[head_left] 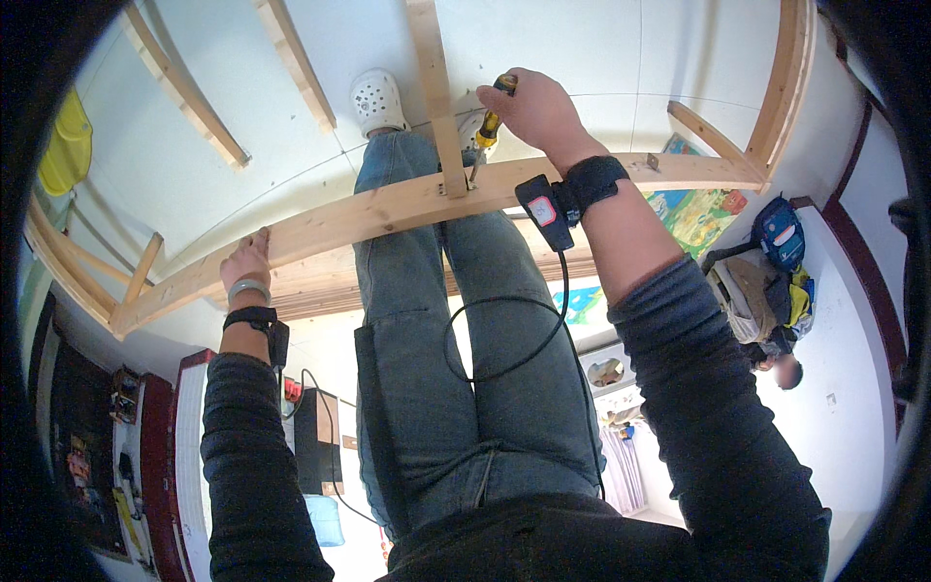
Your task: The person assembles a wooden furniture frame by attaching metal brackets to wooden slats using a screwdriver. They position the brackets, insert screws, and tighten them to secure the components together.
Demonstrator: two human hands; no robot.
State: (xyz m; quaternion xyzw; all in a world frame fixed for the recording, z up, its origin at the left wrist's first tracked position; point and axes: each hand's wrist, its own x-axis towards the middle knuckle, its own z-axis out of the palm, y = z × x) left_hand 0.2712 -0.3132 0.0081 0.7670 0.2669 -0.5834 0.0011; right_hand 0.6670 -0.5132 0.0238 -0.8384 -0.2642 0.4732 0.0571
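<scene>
A long pale wooden rail [378,219] runs across in front of my legs, bowed by the lens. A wooden slat [433,97] meets it near the middle, with a small metal bracket [442,190] at the joint. My right hand [539,114] is closed round the handle of a screwdriver [488,128], yellow and black. Its shaft points down to the rail just right of the slat, at a screw or fitting too small to make out. Farther left, my left hand [247,262] grips the rail's upper edge, fingers over the wood.
More slats [184,87] and a corner post [781,87] belong to the frame. A second metal bracket [652,162] sits on the rail at right. My white clog [376,101] stands on the pale floor. A black cable [456,335] loops from my right wrist. A person [766,281] is at far right.
</scene>
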